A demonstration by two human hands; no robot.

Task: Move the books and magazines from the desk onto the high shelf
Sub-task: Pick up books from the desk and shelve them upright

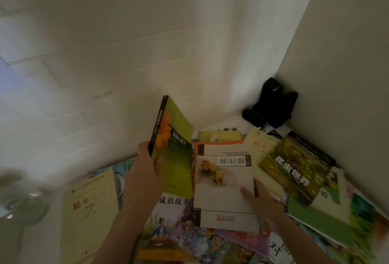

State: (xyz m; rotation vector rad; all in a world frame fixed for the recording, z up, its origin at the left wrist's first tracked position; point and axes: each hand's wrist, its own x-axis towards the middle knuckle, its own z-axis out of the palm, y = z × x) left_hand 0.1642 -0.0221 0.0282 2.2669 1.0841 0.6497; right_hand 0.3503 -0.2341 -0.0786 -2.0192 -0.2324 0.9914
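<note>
My left hand grips a green book with an orange flower on its cover by the spine, lifted and tilted up above the pile. My right hand grips the right edge of a white book with a small picture on its cover, thumb on top; this book rests on the heap. Many more books and magazines cover the desk, among them a pale yellow booklet at left and a green insect book at right. No shelf is visible.
White walls meet in a corner behind the pile, where a black device with a cable sits. A small fan, blurred, stands at the left edge. Colourful children's books lie nearest me.
</note>
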